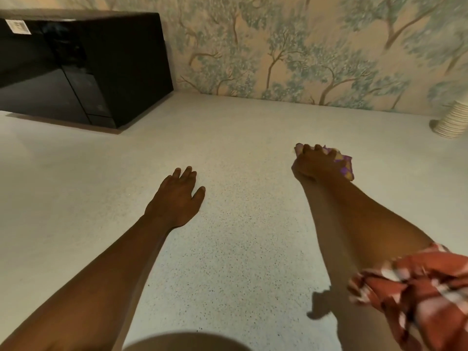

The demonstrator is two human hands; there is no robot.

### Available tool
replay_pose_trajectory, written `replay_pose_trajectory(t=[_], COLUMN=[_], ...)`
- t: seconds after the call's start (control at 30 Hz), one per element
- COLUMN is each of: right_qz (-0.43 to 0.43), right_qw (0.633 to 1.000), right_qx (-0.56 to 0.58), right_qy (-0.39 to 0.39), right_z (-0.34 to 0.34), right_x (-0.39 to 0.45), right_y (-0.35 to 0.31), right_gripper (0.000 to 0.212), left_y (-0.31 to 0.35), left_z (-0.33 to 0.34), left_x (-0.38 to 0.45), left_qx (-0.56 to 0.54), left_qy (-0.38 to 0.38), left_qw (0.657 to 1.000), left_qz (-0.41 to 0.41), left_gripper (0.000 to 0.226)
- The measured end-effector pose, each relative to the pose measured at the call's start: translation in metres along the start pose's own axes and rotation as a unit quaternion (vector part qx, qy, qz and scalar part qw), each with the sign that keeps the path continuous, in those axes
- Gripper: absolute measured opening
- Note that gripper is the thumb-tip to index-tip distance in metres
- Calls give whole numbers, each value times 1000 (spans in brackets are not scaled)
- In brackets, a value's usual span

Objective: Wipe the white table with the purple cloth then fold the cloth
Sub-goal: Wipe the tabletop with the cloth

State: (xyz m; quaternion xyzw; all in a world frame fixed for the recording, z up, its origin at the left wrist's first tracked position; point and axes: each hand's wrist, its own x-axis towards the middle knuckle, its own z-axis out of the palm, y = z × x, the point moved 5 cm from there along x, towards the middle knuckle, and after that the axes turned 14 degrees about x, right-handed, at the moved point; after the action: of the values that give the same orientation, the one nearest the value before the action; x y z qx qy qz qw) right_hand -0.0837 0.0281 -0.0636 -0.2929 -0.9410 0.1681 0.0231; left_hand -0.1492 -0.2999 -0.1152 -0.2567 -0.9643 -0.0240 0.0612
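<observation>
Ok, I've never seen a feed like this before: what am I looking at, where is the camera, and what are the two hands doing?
There is no machine here, just a person with a wide-angle camera on their head, looking down at a speckled white table. The left hand lies flat and open on the table, holding nothing. The right hand is closed over a bunched purple cloth, pressing it to the surface. At the back left sits a black microwave; at the right edge, a stack of paper cups lies on its side.
</observation>
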Motion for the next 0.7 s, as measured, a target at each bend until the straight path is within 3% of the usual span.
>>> replay_pose_trajectory(t=[0.13,0.27,0.43,0.6,0.7], right_qz=[-68,-126,-265,-289,-277], right_qw=[997,990,964,957,960], right_qx=[-21,8,-23,24,-16], right_qy=[23,-57,-27,-17,-31], right_z=[9,48,82,79,62], right_x=[8,-3,-69,-117,-115], right_y=[-36,-86,-137,-120,-76], right_gripper=[29,54,38,41,51], left_y=[0,-1,0,2,1], left_z=[3,4,1,-2,-1], left_x=[1,1,2,2,0], left_qx=[0,-4,4,10,10], left_qy=[1,1,0,-3,-16], left_qw=[1000,1000,1000,1000,1000], left_qz=[0,2,-6,-4,3], left_gripper=[63,63,62,60,61])
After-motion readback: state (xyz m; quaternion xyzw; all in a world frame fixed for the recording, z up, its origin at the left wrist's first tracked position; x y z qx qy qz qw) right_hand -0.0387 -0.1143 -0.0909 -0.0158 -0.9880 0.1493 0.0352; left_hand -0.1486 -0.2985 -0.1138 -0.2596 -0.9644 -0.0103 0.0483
